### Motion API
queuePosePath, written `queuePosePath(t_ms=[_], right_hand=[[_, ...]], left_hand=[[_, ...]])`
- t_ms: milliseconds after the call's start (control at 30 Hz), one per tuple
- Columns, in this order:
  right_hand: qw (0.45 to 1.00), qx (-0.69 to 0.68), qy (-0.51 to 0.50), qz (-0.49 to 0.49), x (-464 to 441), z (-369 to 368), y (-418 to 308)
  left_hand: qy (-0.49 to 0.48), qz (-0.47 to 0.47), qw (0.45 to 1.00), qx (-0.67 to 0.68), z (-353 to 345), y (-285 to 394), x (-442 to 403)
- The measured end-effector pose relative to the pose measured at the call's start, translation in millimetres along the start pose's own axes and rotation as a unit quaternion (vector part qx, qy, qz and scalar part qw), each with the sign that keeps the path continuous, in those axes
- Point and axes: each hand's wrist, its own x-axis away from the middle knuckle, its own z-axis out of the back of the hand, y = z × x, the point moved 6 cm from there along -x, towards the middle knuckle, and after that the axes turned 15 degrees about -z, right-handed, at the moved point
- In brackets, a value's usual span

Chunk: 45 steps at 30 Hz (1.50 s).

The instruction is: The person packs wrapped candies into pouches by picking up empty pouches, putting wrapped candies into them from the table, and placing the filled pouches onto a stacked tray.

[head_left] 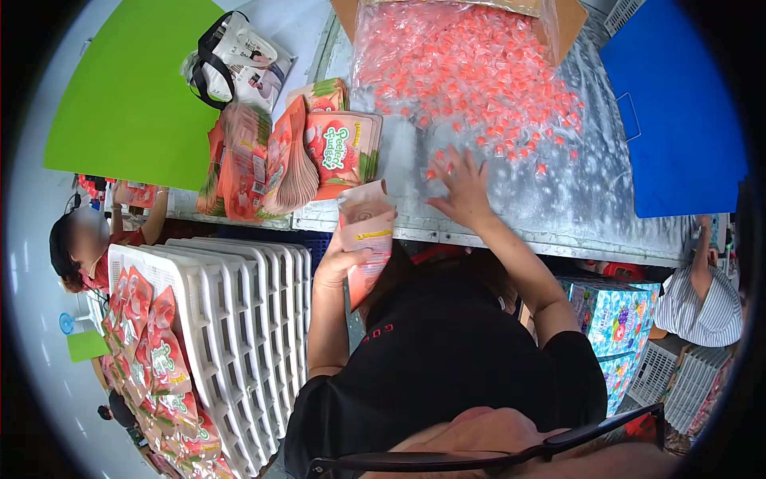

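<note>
My left hand (339,259) is closed around a pink candy pouch (369,235), held upright at the table's near edge with its top upward. Whether the pouch has anything in it I cannot tell. My right hand (465,191) lies over the metal tabletop with its fingers spread. A few red wrapped candies (431,172) are by its fingertips. Beyond it spreads a large heap of the same candies (471,72), spilling from a plastic-lined cardboard box (570,36). Left of the held pouch are bundles of flat pouches (291,156) printed "Peeled Fudge".
A white bag with black handles (251,64) stands behind the pouches. Green (132,96) and blue (674,104) panels flank the table. Stacked white crates (231,319) with filled pouches (167,359) stand at left, printed cartons (610,327) at right. Other people are on both sides.
</note>
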Motion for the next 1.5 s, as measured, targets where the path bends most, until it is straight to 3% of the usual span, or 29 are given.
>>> queuePosePath(t_ms=[33,133,267,367,433,467,500,533,567,633,667,733,767,833,867,933,1067,1133,1167,1233,1267,1333,1500], right_hand=[[0.998,0.032,-0.020,0.044,-4.9,-6.9,-6.2],[0.993,0.022,-0.003,0.118,-12.8,-24.9,-3.7],[0.987,-0.065,-0.033,0.140,-13.2,-51.8,17.6],[0.993,-0.026,-0.030,0.108,-9.1,-48.5,24.7],[0.965,-0.216,-0.110,-0.104,-18.2,-37.5,37.8],[0.965,-0.215,-0.109,-0.105,-22.0,-27.1,31.7],[0.875,-0.399,-0.160,-0.225,-24.5,-21.6,34.1],[0.732,-0.559,-0.202,-0.332,-22.0,-19.3,34.0],[0.732,-0.559,-0.202,-0.334,-24.4,-6.3,30.6],[0.635,-0.627,-0.347,-0.289,-23.6,6.1,7.8],[0.635,-0.628,-0.344,-0.290,-26.1,11.1,3.6],[0.777,-0.458,-0.379,-0.206,-32.2,17.1,-15.4],[0.778,-0.458,-0.378,-0.205,-31.6,20.5,-23.6],[0.900,-0.362,-0.210,-0.119,-33.4,42.7,-37.3],[0.900,-0.362,-0.211,-0.118,-32.1,40.7,-40.8],[0.957,-0.288,-0.016,-0.014,-31.3,60.6,-49.5],[0.952,-0.302,-0.023,-0.053,-32.0,57.9,-49.7],[0.894,-0.432,-0.076,-0.092,-29.9,47.9,-45.7],[0.894,-0.432,-0.075,-0.093,-29.6,46.3,-44.2],[0.726,-0.629,-0.187,-0.207,-27.9,25.7,-36.7],[0.725,-0.629,-0.187,-0.207,-28.7,24.9,-35.2],[0.564,-0.767,-0.224,-0.209,-29.7,25.4,-37.2],[0.556,-0.802,-0.188,-0.113,-34.2,51.5,-35.5]], left_hand=[[0.001,-0.002,1.000,-0.003,2.9,-0.7,-0.9],[-0.038,-0.091,0.941,-0.323,-1.6,17.1,-5.0],[-0.070,-0.140,0.878,-0.453,-11.8,18.2,-19.7],[-0.099,-0.150,0.847,-0.500,-24.7,17.3,-28.2],[-0.109,-0.160,0.826,-0.530,-28.1,10.6,-30.7],[-0.117,-0.170,0.803,-0.560,-30.2,8.2,-32.3],[-0.116,-0.170,0.803,-0.559,-31.8,6.0,-33.9],[-0.123,-0.165,0.780,-0.590,-33.4,3.1,-35.7],[-0.131,-0.159,0.756,-0.621,-35.1,0.1,-37.1],[-0.138,-0.156,0.750,-0.628,-40.5,-4.9,-38.9],[-0.144,-0.157,0.743,-0.635,-43.9,-6.8,-40.8],[-0.149,-0.152,0.748,-0.628,-50.6,-10.7,-40.4],[-0.149,-0.146,0.755,-0.621,-52.6,-12.6,-40.5],[-0.147,-0.153,0.758,-0.617,-53.5,-16.7,-41.5],[-0.141,-0.161,0.765,-0.607,-54.4,-17.8,-41.0],[-0.136,-0.167,0.773,-0.597,-57.5,-20.2,-40.8],[-0.102,-0.197,0.762,-0.608,-63.7,-22.5,-42.5],[-0.083,-0.208,0.758,-0.613,-67.4,-22.1,-44.8],[-0.072,-0.207,0.753,-0.620,-68.7,-22.1,-45.1],[-0.061,-0.205,0.749,-0.627,-69.7,-23.0,-45.1],[-0.063,-0.204,0.750,-0.627,-69.3,-25.0,-45.0],[-0.067,-0.203,0.751,-0.624,-67.6,-29.6,-44.8],[-0.041,-0.254,0.793,-0.552,-70.7,-27.3,-45.1]])
